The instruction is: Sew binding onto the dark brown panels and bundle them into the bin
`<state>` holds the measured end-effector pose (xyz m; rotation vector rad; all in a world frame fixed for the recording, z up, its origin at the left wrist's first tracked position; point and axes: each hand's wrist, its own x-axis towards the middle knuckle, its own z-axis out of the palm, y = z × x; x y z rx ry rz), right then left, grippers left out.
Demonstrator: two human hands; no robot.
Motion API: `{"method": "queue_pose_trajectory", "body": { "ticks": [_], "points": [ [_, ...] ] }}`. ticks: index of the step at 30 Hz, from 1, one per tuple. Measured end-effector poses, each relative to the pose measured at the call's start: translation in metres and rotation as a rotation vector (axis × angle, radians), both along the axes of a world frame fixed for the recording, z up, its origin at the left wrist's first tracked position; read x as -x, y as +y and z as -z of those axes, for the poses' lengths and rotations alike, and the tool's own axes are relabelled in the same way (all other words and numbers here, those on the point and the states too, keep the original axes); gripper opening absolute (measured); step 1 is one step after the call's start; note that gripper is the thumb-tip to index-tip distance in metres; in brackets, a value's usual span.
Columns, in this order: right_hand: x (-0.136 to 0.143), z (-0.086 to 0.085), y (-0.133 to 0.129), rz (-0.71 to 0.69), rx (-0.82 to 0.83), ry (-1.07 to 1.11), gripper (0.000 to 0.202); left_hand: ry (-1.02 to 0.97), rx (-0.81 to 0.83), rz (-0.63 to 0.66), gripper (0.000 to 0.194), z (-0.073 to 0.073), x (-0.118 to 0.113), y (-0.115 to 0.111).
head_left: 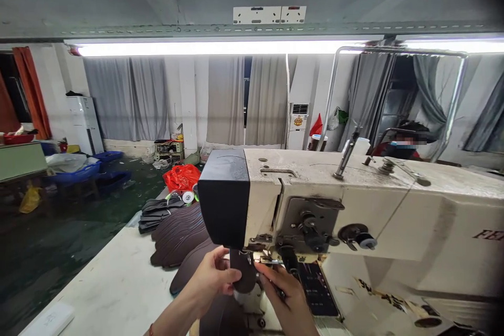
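Under the black-fronted head of a cream sewing machine (354, 210), a dark brown curved piece (244, 273) stands at the needle area. My left hand (214, 275) pinches its left edge between thumb and fingers. On the right side of the piece is my right hand (281, 289), its fingers bent together close to the presser area; what they hold, if anything, is too small to make out. Another dark piece (223, 317) lies below, between my hands. To the left, several dark brown pieces (179, 233) are stacked on the white table (98, 273).
Black pieces (159, 214), a red plastic bag (181, 177) and thread spools (188, 197) lie behind the stack. A white box (49, 320) is at the table's front left. A dark control panel (318, 289) sits right of my right hand. Beyond the machine is a person (405, 144).
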<state>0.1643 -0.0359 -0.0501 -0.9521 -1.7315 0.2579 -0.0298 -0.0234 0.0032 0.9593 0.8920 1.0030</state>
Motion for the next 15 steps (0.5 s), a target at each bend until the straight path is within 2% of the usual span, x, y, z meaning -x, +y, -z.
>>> {"method": "queue_pose_trajectory", "body": {
  "ticks": [3, 7, 11, 15],
  "points": [
    [0.000, -0.003, 0.000, -0.017, -0.003, 0.006, 0.024, -0.028, -0.017, -0.070, 0.038, 0.004, -0.004, 0.002],
    [0.000, -0.004, 0.000, -0.018, 0.028, -0.008, 0.025, -0.118, 0.023, -0.202, 0.039, 0.010, -0.015, -0.007],
    [-0.001, 0.001, 0.000, 0.003, 0.021, -0.025, 0.024, -0.249, 0.158, -0.442, 0.040, 0.018, -0.034, -0.018],
    [-0.001, 0.004, 0.000, 0.013, 0.040, -0.032, 0.025, -0.361, 0.319, -0.548, 0.034, 0.027, -0.055, -0.030]
  ]
}}
